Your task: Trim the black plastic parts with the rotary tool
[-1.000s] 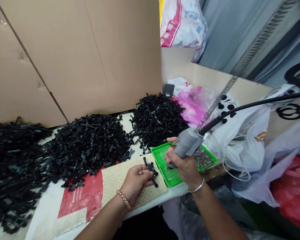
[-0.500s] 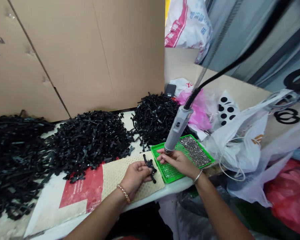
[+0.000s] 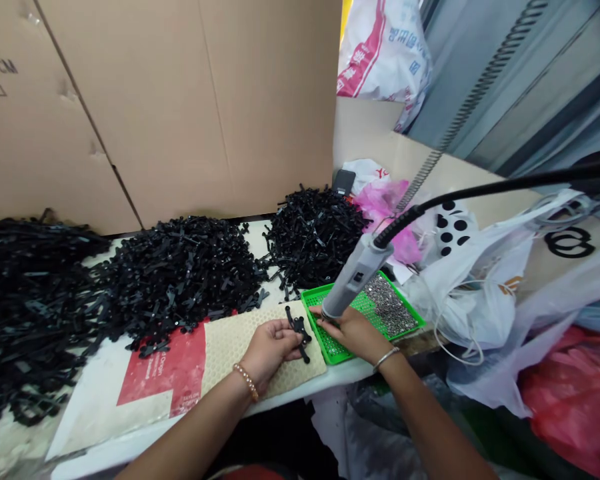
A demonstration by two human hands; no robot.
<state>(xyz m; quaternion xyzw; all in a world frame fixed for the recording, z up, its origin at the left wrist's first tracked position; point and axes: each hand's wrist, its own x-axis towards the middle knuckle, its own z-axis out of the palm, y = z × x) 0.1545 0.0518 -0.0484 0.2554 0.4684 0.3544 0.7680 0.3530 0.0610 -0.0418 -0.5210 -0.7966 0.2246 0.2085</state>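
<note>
My left hand (image 3: 271, 348) pinches a small black jointed plastic part (image 3: 299, 325) just above the beige textured pad (image 3: 245, 327). My right hand (image 3: 354, 332) is closed around the lower end of a grey electric screwdriver (image 3: 356, 275), which leans with its top to the right. Its bit is hidden behind my fingers. Beneath this hand lies a green perforated tray (image 3: 326, 291). Small metal screws (image 3: 391, 305) are heaped in the tray's right half, with others scattered under my hand.
Black plastic parts form heaps at the left (image 3: 25, 300), the middle (image 3: 180, 273) and behind the tray (image 3: 317, 233). A cardboard wall (image 3: 180, 113) closes off the back. A coil spring (image 3: 473, 100) and a black cable (image 3: 490, 190) run up from the screwdriver. Plastic bags (image 3: 480, 293) crowd the right.
The screwdriver's lower end and my right hand have shifted slightly left, toward the black part. The cable has swung lower. My left hand keeps its hold, and the camera view has moved a little.
</note>
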